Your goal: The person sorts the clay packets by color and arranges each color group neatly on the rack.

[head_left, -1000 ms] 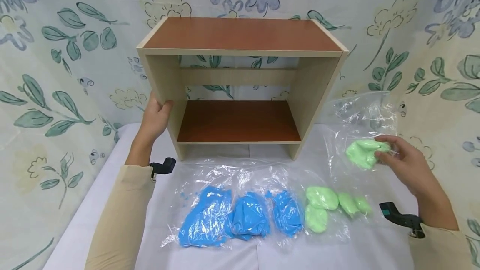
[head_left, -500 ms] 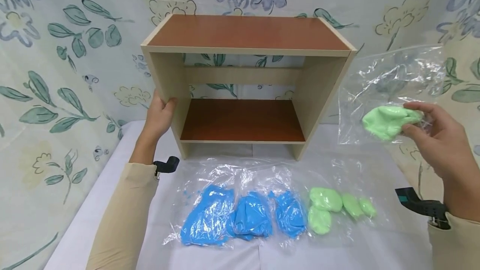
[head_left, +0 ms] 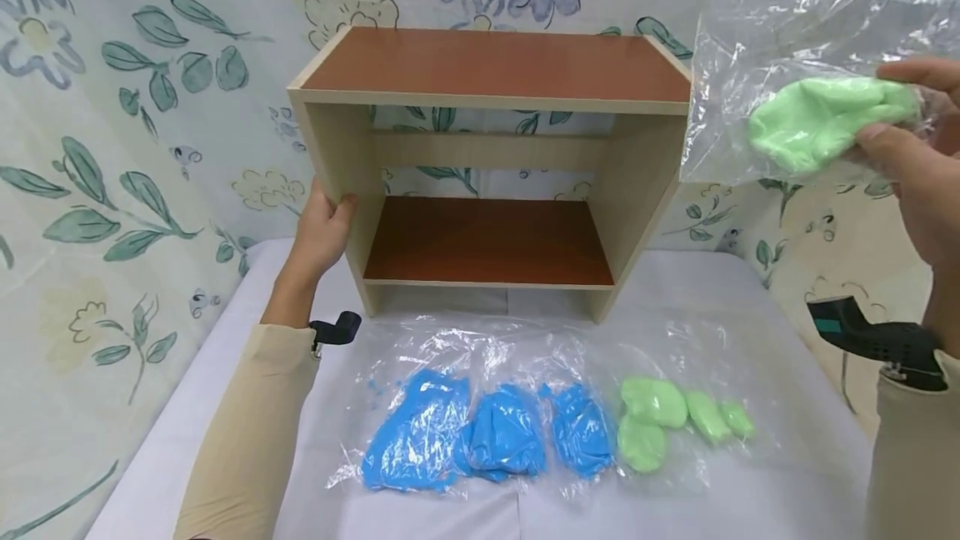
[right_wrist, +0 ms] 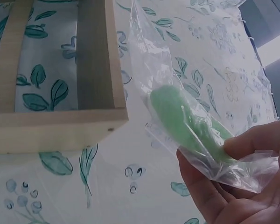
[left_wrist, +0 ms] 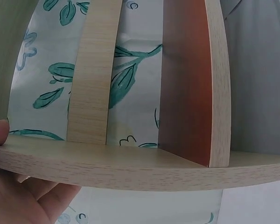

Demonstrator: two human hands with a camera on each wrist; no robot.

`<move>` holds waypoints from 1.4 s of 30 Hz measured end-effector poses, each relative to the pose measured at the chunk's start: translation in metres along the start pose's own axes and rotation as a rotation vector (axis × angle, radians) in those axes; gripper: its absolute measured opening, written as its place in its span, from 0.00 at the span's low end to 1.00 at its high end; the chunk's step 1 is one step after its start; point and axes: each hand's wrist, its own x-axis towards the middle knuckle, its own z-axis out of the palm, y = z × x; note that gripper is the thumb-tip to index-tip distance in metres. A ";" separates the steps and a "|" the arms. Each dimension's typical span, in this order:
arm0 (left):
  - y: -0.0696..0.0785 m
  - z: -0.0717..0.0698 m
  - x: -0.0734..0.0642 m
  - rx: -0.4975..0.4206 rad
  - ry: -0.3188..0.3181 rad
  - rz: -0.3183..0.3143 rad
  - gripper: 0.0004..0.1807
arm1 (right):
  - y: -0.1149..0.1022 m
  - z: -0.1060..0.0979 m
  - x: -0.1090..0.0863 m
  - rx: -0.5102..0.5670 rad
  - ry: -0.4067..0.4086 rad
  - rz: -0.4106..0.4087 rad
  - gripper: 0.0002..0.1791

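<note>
My left hand (head_left: pixel 324 232) grips the left side panel of a small wooden shelf (head_left: pixel 487 100), which has reddish-brown boards and pale edges. In the left wrist view the thumb lies inside the panel and the fingers outside it. My right hand (head_left: pixel 926 148) pinches a clear plastic bag (head_left: pixel 787 23) holding a lump of light green clay-like material (head_left: pixel 825 119). The bag is raised beside the shelf's upper right corner and overlaps it in the head view. The right wrist view shows thumb and fingers on the bag (right_wrist: pixel 184 121), with the shelf frame (right_wrist: pixel 60 130) to its left.
Several clear bags lie in a row on the white cloth (head_left: pixel 750 507) before the shelf. Blue lumps (head_left: pixel 420 432) fill those at left and middle; light green lumps (head_left: pixel 652 402) lie at right. A floral curtain (head_left: pixel 180 215) hangs close behind.
My right hand has lifted the bag with the green lump from low on the right to the height of the shelf's top. The left hand keeps its grip on the panel.
</note>
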 end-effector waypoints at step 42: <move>-0.003 0.000 0.001 -0.042 -0.029 0.002 0.32 | -0.008 0.206 0.063 -0.622 -0.498 0.272 0.31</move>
